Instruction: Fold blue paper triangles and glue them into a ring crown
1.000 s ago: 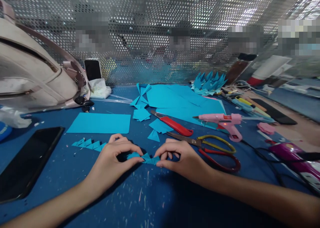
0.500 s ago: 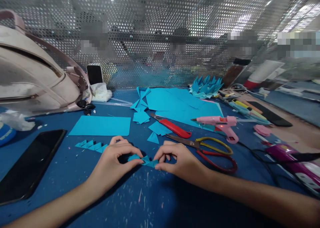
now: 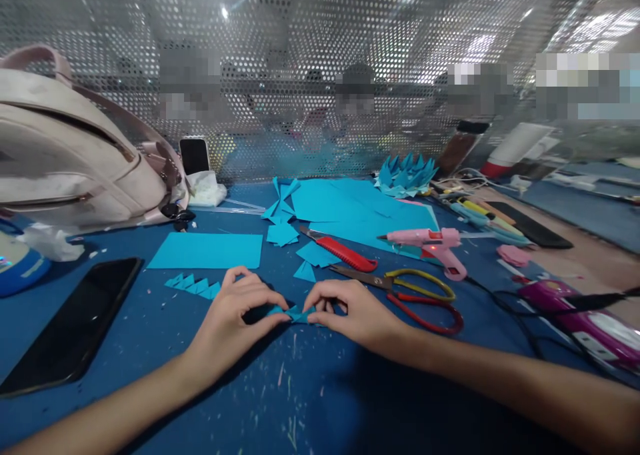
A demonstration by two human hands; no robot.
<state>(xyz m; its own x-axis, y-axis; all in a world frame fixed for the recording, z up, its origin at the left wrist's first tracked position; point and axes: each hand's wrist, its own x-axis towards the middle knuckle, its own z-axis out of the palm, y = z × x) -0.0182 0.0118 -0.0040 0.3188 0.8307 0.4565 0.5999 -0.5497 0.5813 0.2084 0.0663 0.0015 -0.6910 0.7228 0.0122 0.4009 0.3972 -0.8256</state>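
A small folded blue paper strip (image 3: 299, 316) lies low over the table between my hands. My left hand (image 3: 245, 313) pinches its left part between thumb and fingertips, hiding some of it. On its right end the thumb and index finger of my right hand (image 3: 350, 312) are closed. Left of my left hand rests a zigzag row of folded blue paper triangles (image 3: 194, 286). Just beyond the hands are a loose blue triangle (image 3: 305, 271), a red utility knife (image 3: 347, 252) and scissors (image 3: 400, 288) with one yellow and one red handle.
A pink glue gun (image 3: 433, 240) lies at right, its cord running to a purple power strip (image 3: 590, 322). Blue sheets (image 3: 335, 202) and a spiky paper piece (image 3: 407, 174) lie at the back. A dark phone (image 3: 75, 322) and a pale backpack (image 3: 75, 148) are at left.
The view has shifted slightly. My right hand's fingers have come nearer to my left fingertips along the folded strip, leaving less of it showing between them.
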